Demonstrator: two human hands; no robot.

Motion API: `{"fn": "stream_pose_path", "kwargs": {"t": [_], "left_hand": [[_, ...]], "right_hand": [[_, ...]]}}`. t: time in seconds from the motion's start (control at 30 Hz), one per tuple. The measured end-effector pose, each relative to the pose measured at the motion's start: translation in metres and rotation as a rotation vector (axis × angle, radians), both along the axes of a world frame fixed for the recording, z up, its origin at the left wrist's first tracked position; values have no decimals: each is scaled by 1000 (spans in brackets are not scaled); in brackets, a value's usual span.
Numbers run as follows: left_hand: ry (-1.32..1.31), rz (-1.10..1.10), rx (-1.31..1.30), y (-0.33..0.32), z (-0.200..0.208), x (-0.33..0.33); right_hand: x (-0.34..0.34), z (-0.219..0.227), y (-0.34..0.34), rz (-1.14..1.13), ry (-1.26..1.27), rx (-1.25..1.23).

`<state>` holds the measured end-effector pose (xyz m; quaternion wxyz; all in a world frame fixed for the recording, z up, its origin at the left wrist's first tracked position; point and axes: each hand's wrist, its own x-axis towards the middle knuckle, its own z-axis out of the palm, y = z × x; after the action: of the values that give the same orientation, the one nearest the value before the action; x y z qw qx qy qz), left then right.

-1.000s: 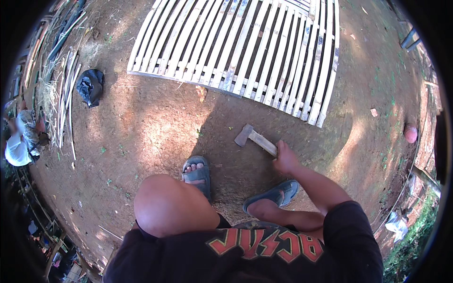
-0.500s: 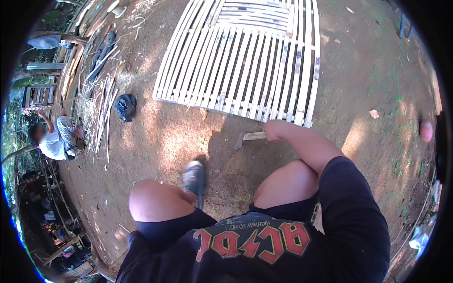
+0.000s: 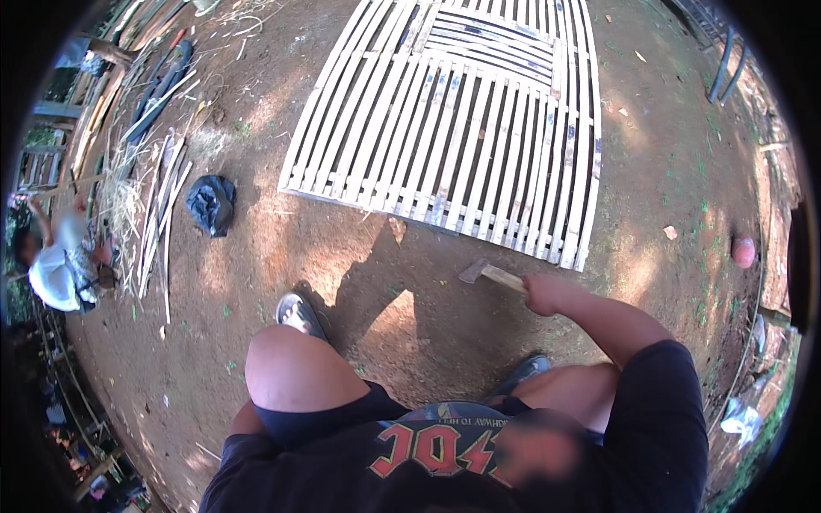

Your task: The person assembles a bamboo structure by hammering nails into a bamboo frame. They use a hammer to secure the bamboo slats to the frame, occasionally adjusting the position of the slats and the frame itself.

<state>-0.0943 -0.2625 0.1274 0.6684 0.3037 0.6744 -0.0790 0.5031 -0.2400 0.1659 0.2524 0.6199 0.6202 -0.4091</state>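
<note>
My right hand (image 3: 547, 293) is closed around the wooden handle of a hatchet (image 3: 506, 279), whose metal head points left. It is held in front of my right knee, just short of the near edge of a pale slatted bamboo panel (image 3: 594, 171) on the ground. No part of the panel is touched by the hatchet in this view. My left forearm (image 3: 246, 419) shows only as a small piece beside my left knee, and the hand itself is hidden.
Thin bamboo strips (image 3: 158, 222) and a crumpled black bag (image 3: 211, 205) lie left of the panel. A person in a white top (image 3: 56, 275) is at the far left. On the right are a reddish round object (image 3: 743, 252) and clear plastic (image 3: 741, 421).
My right hand has moved back and right with the hatchet, away from the panel's near edge. My left foot has shifted left, and my right shoe has come into view.
</note>
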Motion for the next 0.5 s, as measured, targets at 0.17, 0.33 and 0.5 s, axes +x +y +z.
{"fn": "stream_pose_path", "kwargs": {"t": [0.17, 0.33, 0.5], "left_hand": [[-100, -57, -89, 56, -51, -42], [-203, -102, -210, 73, -83, -60], [-247, -113, -334, 65, -81, -94]], "right_hand": [[-55, 27, -12, -182, -85, -38], [-84, 42, -36, -366, -203, -65], [-132, 94, -43, -463, -253, -109]]}}
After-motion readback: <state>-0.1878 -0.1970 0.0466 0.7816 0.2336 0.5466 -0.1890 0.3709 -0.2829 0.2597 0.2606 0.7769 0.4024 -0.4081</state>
